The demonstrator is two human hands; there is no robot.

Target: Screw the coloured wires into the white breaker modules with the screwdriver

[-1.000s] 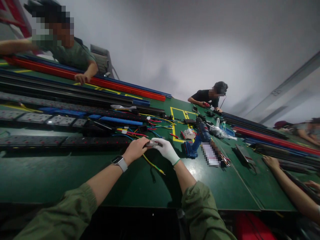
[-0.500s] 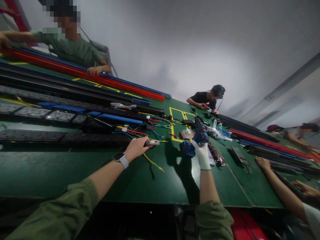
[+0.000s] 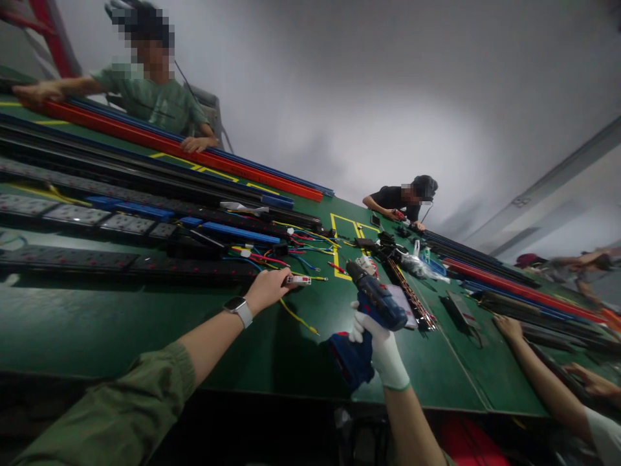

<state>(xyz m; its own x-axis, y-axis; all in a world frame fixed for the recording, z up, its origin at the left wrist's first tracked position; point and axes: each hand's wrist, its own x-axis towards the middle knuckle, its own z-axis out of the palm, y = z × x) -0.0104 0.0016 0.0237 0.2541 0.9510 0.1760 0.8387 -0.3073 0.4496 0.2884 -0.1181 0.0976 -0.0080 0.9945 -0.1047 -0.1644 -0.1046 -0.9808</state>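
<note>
My left hand (image 3: 268, 289), bare and with a watch on the wrist, is closed on a small white block with a red part (image 3: 298, 280), perhaps a circuit breaker. It is at the end of a black power strip (image 3: 194, 268) on the green table. Colored wires (image 3: 291, 249) with terminals spread just beyond the fingers. In my right hand (image 3: 381, 343), which wears a white glove, is a blue cordless drill (image 3: 378, 298); the fingers wrap its grip. The drill is raised over the table, its chuck pointing up and left, its battery low toward me.
Long red and blue profiles (image 3: 242, 169) lie at the far left, near a person in green (image 3: 155, 107). Another person in black (image 3: 395, 199) works at the far end. A plastic bag (image 3: 420, 264) and a bundle of rods (image 3: 412, 294) lie right of the drill. A co-worker's arm (image 3: 538, 372) rests at right.
My right hand has drawn the drill back toward me, and the drill has turned to point left. My left hand stays almost in place with the white block.
</note>
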